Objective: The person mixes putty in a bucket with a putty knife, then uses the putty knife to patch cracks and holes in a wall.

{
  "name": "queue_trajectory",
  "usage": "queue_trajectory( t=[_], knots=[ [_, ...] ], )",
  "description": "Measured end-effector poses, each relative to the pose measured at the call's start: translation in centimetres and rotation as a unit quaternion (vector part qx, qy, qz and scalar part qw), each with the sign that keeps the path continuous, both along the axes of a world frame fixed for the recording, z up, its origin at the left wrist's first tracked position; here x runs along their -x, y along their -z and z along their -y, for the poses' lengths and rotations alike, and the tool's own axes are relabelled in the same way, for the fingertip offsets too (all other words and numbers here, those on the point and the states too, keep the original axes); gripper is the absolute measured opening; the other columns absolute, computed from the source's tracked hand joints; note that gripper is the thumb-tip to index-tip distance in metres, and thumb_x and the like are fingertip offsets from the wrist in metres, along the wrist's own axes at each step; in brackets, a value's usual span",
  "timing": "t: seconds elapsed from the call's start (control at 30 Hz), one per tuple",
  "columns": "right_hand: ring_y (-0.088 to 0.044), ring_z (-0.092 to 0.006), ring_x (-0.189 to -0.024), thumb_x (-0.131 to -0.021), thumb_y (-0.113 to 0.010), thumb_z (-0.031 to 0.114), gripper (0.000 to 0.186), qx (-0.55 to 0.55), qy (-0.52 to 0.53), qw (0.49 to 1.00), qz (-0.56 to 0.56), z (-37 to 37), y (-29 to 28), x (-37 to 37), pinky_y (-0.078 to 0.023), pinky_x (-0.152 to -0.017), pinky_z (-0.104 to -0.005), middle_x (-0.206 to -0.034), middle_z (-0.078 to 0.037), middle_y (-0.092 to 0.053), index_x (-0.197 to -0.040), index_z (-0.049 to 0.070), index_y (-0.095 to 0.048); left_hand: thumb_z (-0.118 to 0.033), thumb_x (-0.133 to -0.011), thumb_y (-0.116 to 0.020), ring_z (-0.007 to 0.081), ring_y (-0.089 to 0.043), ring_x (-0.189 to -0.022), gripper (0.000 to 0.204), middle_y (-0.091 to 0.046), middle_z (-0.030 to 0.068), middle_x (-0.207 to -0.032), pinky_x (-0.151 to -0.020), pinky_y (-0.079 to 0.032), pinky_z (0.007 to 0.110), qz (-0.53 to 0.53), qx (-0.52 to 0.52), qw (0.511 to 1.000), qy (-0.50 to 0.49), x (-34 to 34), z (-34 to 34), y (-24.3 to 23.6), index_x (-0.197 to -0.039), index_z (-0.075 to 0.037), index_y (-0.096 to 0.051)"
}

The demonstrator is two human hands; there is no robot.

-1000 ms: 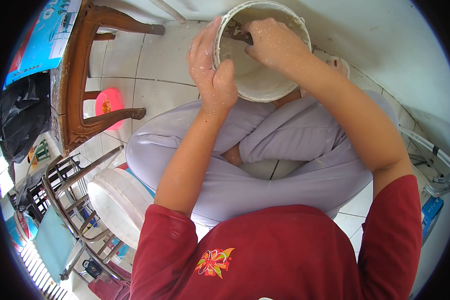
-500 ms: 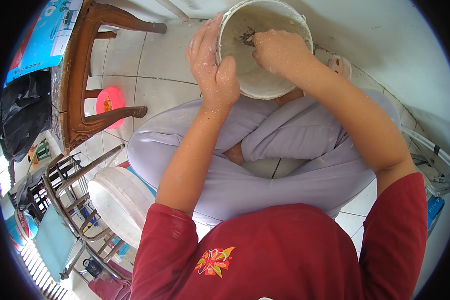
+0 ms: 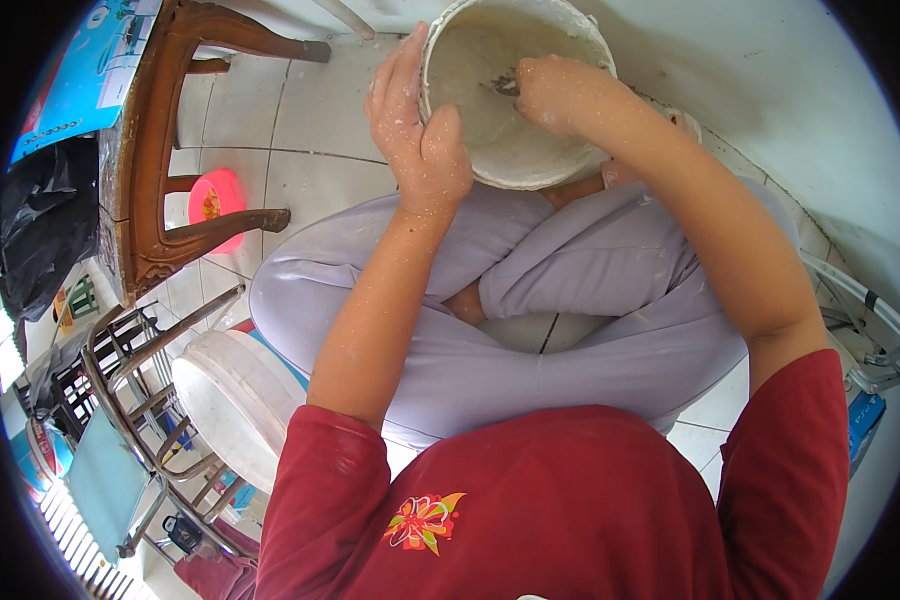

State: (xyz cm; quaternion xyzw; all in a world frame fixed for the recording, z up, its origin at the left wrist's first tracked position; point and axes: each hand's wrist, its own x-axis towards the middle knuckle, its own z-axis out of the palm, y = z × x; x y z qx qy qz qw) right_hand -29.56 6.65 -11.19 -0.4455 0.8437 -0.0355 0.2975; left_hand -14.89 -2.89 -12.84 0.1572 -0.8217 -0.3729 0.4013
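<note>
A white bucket (image 3: 525,183) with smeared, crusted walls stands tilted in front of my crossed legs, its mouth facing me. My left hand (image 3: 415,140) cups its outer left side, fingers stretched along the wall and thumb by the rim. Reaching inside from the right, my right hand (image 3: 560,92) is closed on a small tool with a stained metal blade (image 3: 506,85). Its handle is hidden in my fist, so I cannot tell its exact kind. Pale, wet-looking material coats the bucket's inside, and whitish specks dot both hands and forearms.
A carved wooden table leg (image 3: 225,228) and a pink bowl (image 3: 216,205) are to the left. Nearer me are a white round tub (image 3: 235,395) and metal-framed chairs (image 3: 135,400). A pale wall (image 3: 760,100) borders the right, with a folding metal frame (image 3: 860,300) beside it.
My right hand and the metal blade have shifted slightly right and down inside the bucket. The bucket and my left hand appear a little farther left; the whole view has shifted slightly too.
</note>
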Motion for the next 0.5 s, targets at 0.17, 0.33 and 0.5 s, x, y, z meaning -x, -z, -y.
queue_trajectory(
  t=[0.17,0.33,0.5],
  knots=[
    [-0.072,-0.0418,-0.099,-0.09,-0.057,0.019,0.032,-0.044,-0.009,0.999,-0.02,0.3,-1.0,-0.2,-0.057,-0.086,-0.0503,-0.109,-0.026,-0.073,-0.109,-0.001,-0.072,-0.009,-0.069,-0.05,0.0382,-0.057,-0.123,0.067,-0.065,0.0213,-0.128,-0.112,-0.034,0.045,-0.023,0.029,0.999,0.019,0.2,-0.1,0.1,-0.133,0.003,-0.062],
    [-0.073,-0.0404,-0.095,-0.089,-0.057,0.018,0.031,-0.043,-0.03,0.998,-0.034,0.3,-1.7,0.4,-0.058,-0.084,-0.0498,-0.102,-0.025,-0.074,-0.105,-0.001,-0.074,-0.011,-0.069,-0.05,0.0381,-0.057,-0.124,0.066,-0.065,0.0216,-0.127,-0.112,-0.035,0.046,-0.017,0.041,0.999,0.027,0.2,-0.2,0.2,-0.133,0.001,-0.063],
    [-0.073,-0.0395,-0.09,-0.088,-0.06,0.022,0.03,-0.016,-0.036,0.999,-0.016,0.8,-2.4,1.0,-0.058,-0.081,-0.0509,-0.096,-0.023,-0.075,-0.102,0.001,-0.076,-0.011,-0.07,-0.051,0.0382,-0.057,-0.124,0.066,-0.065,0.0216,-0.127,-0.111,-0.035,0.046,-0.016,0.032,0.999,0.033,0.3,-0.4,0.2,-0.134,0.0,-0.063]
  ],
)
